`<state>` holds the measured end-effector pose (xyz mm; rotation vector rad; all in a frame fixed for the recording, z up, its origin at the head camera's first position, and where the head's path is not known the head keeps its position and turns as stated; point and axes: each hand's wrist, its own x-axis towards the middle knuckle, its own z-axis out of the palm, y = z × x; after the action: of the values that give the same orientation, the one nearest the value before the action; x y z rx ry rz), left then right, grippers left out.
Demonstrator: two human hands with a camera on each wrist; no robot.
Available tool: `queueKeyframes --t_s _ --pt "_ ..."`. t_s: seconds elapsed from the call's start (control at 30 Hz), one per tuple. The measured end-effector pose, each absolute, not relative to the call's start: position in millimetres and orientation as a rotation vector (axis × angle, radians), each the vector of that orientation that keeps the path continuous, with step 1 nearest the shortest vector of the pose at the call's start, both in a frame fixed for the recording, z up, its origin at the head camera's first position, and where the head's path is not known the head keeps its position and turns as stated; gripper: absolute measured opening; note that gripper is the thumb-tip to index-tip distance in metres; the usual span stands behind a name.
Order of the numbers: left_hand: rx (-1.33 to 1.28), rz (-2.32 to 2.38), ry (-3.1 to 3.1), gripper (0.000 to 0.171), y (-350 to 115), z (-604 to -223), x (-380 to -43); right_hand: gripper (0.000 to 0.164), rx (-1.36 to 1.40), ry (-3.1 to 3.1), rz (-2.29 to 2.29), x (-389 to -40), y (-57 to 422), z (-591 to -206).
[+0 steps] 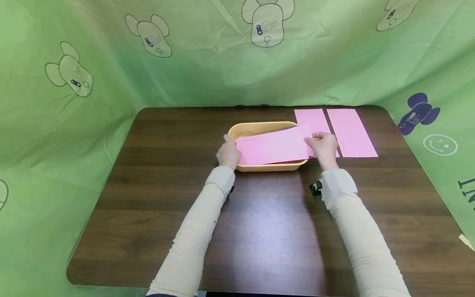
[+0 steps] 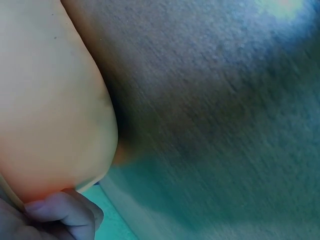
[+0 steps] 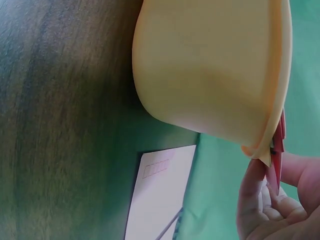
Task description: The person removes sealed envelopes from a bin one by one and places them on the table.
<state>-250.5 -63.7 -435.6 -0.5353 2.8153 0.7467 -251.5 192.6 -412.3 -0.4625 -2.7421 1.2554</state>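
Note:
A yellow plastic basket stands toward the back of the table. Across its top lies a pink envelope, with a red edge and a dark blue edge showing beneath. My left hand grips the basket's left end; in the left wrist view its thumb and fingers are at the rim. At the other end, my right hand pinches the envelope's right edge between thumb and fingers. The right wrist view has the right hand close by the rim, with pink and red paper edges between its fingers.
Two more pink envelopes lie flat at the back right, one partly behind the basket and right hand, the other beside it. Brown wood-grain table surrounds the basket. A green printed cloth hangs behind and along the sides.

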Motion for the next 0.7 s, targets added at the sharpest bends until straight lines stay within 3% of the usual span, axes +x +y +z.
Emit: queueKeyframes --t_s 0.7 --pt "-0.521 0.790 2.825 0.051 -66 -435 -248 0.030 -0.593 -2.556 1.337 -243 213 -409"
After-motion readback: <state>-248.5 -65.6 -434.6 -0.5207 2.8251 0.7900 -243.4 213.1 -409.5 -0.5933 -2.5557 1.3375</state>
